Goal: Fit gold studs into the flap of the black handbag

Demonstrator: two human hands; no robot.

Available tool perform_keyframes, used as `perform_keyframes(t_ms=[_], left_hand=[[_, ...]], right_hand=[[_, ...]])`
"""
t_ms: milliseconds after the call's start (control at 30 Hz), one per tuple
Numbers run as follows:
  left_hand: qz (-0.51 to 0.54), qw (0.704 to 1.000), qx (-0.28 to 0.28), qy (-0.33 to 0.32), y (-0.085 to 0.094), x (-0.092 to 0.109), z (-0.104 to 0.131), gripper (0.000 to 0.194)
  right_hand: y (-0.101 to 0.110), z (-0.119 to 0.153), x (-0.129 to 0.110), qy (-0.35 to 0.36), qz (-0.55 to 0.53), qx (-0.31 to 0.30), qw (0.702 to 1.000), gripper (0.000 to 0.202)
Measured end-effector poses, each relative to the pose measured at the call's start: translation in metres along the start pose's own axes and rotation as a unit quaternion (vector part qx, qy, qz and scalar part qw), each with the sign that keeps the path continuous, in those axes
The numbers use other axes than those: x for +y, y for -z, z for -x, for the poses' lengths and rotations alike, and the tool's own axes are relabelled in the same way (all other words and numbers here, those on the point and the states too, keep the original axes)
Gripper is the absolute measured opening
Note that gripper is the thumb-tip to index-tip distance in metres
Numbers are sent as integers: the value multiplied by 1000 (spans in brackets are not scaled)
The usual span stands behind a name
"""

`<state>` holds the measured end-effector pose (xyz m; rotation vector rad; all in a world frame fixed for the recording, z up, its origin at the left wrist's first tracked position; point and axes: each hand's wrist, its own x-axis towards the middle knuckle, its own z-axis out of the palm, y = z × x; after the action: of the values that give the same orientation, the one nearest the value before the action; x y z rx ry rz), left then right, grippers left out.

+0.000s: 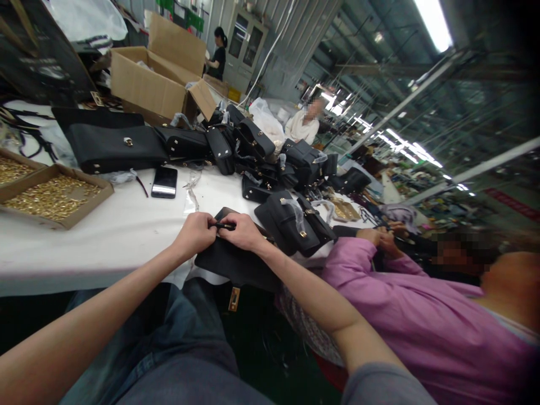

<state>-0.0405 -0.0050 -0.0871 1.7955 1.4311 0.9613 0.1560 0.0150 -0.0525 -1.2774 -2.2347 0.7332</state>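
White table (105, 236): left hand (194, 233) and right hand (243, 230) pinch a black strap (224, 226) (bag's).

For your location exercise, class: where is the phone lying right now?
In the head view, the phone lies flat on the white table, left of centre, between the tray of gold fittings and the black bags.

The scene is viewed from head height by one tilted camera, aimed forward and down across the near table edge (84, 270); the far hall is taken in rightward.
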Motion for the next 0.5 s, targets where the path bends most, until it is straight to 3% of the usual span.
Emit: perform_keyframes(t_ms=[500], left_hand=[[7,1000,23,19,-9,-7,-6,15]], right_hand=[[-11,-3,6,-35,-11,46,998,13]])
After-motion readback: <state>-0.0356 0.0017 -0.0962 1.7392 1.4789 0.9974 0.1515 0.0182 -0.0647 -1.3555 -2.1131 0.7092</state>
